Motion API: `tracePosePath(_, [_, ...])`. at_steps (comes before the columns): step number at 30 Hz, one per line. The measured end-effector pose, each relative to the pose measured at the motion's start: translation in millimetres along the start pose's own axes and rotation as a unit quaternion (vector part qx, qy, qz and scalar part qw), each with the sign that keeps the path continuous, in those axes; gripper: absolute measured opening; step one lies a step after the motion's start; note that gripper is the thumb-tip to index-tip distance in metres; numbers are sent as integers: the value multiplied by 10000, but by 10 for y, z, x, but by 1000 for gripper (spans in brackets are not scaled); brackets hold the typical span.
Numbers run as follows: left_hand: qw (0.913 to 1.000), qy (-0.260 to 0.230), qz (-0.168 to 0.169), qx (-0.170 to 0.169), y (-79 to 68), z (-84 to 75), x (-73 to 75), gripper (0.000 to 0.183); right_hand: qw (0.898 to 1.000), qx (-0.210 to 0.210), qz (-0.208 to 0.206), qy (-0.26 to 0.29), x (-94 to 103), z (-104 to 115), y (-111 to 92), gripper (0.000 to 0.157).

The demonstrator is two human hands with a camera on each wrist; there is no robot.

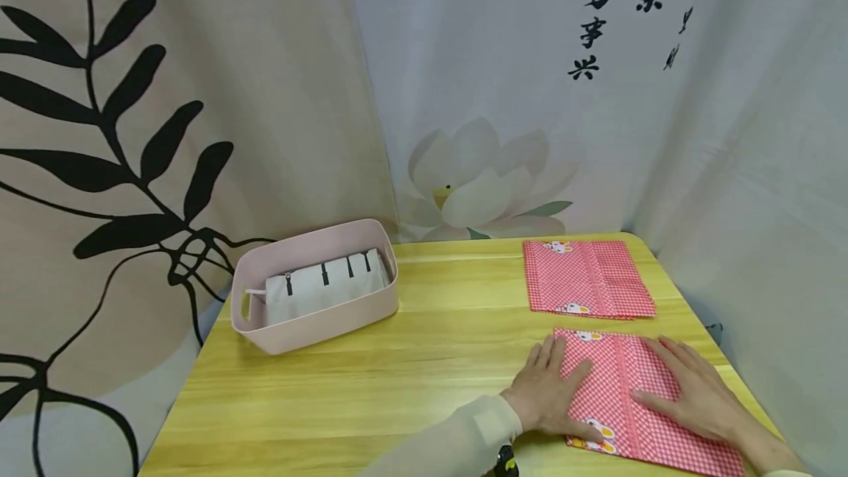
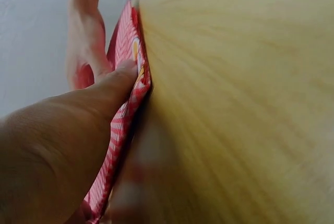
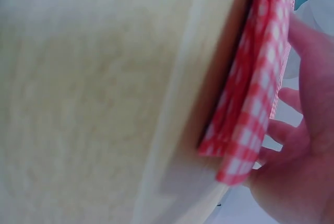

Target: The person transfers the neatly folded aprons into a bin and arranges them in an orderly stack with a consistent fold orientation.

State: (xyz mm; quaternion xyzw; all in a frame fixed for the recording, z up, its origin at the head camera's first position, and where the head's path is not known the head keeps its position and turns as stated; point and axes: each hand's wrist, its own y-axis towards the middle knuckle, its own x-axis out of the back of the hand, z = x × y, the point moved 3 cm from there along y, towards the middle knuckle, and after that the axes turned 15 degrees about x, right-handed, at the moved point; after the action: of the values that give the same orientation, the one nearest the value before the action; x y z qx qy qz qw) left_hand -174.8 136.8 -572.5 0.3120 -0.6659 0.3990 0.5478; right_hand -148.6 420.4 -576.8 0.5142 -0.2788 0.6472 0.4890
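Observation:
A folded red-and-white checked cloth [image 1: 612,366] with small cartoon prints lies near the front right of the table. My left hand [image 1: 546,392] rests along its left edge, fingers spread, thumb at the near corner. On its right part my right hand [image 1: 695,392] lies spread, thumb pointing toward the middle. The left wrist view shows the thumb on the edge of the layered checked cloth [image 2: 122,125]. In the right wrist view, the fingers are beside the cloth's folded edge [image 3: 255,104].
A second folded checked cloth [image 1: 583,278] lies just behind. At the back left of the wooden table [image 1: 371,396] stands a pink bin [image 1: 318,322] holding a white fabric item [image 1: 324,289] with dark tabs. Printed curtains [image 1: 497,57] hang behind the table.

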Motion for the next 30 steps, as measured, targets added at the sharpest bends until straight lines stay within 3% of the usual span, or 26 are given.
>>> tracePosePath(9, [10000, 0, -7, 62, 16, 16, 35, 118, 9998, -126, -21, 123, 39, 48, 52, 114])
tracePosePath(15, [9996, 150, -225, -62, -30, -10, 24, 113, 9995, -256, 67, 167, 93, 80, 59, 115])
tracePosePath(20, [9973, 274, -672, -134, -83, -30, 28, 114, 9984, -51, -42, 560, 126, 123, 36, 108])
tracePosePath(26, [9866, 446, -1556, -195, -135, -40, 63, 112, 9967, -119, -105, 800, 155, 126, 65, 87])
tracePosePath(30, [9855, -10, -1695, -118, -136, -13, 90, 110, 9960, -296, -64, 845, 179, 97, 92, 72])
